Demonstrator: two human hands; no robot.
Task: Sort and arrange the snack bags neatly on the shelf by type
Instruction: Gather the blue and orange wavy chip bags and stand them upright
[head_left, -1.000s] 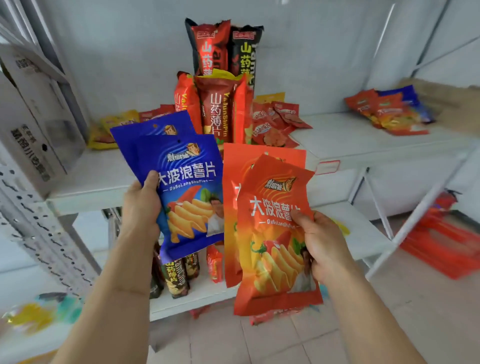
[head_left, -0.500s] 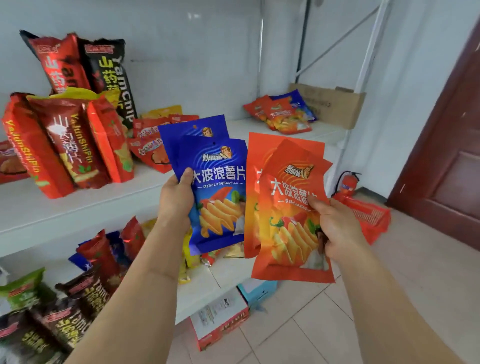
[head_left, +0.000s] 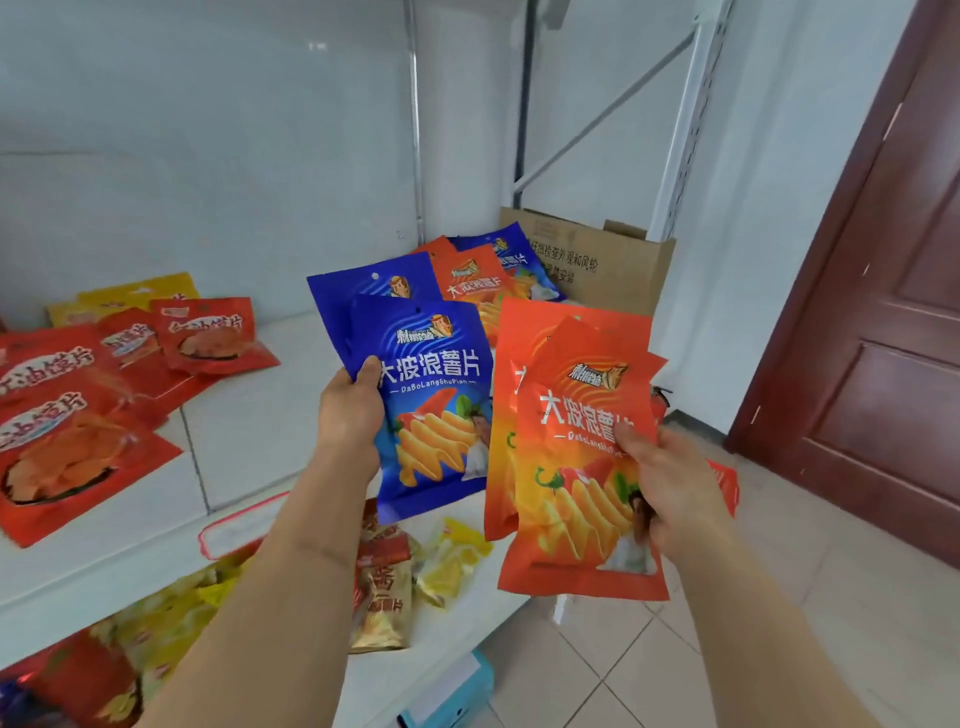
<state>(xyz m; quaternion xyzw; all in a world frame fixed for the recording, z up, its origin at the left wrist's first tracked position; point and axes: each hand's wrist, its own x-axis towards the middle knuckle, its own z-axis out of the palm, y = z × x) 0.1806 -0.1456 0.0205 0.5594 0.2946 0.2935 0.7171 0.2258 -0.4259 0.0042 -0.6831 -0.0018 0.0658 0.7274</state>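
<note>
My left hand (head_left: 349, 415) grips two blue chip bags (head_left: 431, 395) by their left edge, thumb on the front one. My right hand (head_left: 670, 478) grips two orange chip bags (head_left: 576, 467) by their right side. Both pairs are held upright in front of the white shelf (head_left: 260, 426). Behind them, at the shelf's right end, lies a small pile of the same orange and blue bags (head_left: 483, 275). Flat red snack bags (head_left: 78, 410) and yellow ones (head_left: 130, 296) lie on the shelf's left part.
A cardboard box (head_left: 597, 260) stands at the shelf's far right end against the upright post. The lower shelf holds gold and yellow bags (head_left: 410, 577). A dark red door (head_left: 872, 312) is on the right, with tiled floor below.
My view has swung right along the shelf. The tall yam chip bags have left the frame, and the pile of orange and blue bags is now just behind my hands.
</note>
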